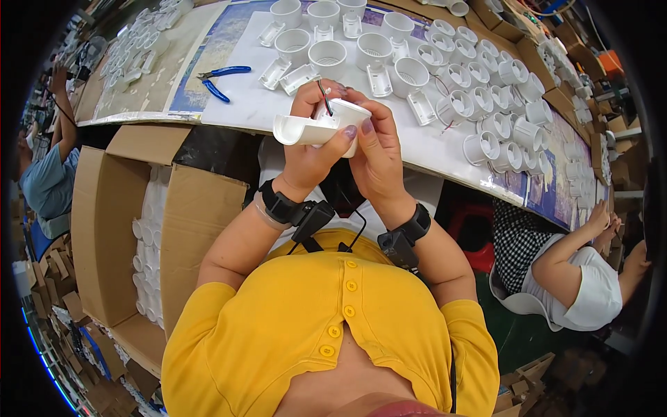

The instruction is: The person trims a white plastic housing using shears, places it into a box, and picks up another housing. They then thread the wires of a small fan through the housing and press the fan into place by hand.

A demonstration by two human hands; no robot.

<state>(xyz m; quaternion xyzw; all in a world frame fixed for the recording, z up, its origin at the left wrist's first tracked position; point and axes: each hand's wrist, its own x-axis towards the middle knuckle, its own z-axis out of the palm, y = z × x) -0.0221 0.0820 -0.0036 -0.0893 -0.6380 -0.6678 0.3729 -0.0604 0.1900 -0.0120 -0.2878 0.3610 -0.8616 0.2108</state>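
Note:
Above the near edge of the table, both hands hold a white plastic housing (302, 130), tilted, with a trough-shaped end pointing left. My left hand (310, 161) grips it from the left, thumb pressed on its side. My right hand (379, 149) closes on the other end, thumb and fingers against the white wall. Thin dark and red wires (328, 104) come up from the housing beside the left fingers. Beyond my hands stand several white cups with trough-shaped arms, among them one cup (326, 58) just behind the fingers. The underside of the held housing is hidden.
Blue-handled cutters (229, 71) lie on the white table sheet (236, 104) at left. Several small white round parts (479, 101) crowd the right side. An open cardboard box (104, 229) with white parts stands lower left. A co-worker (577, 278) sits at right, another person (52, 177) at far left.

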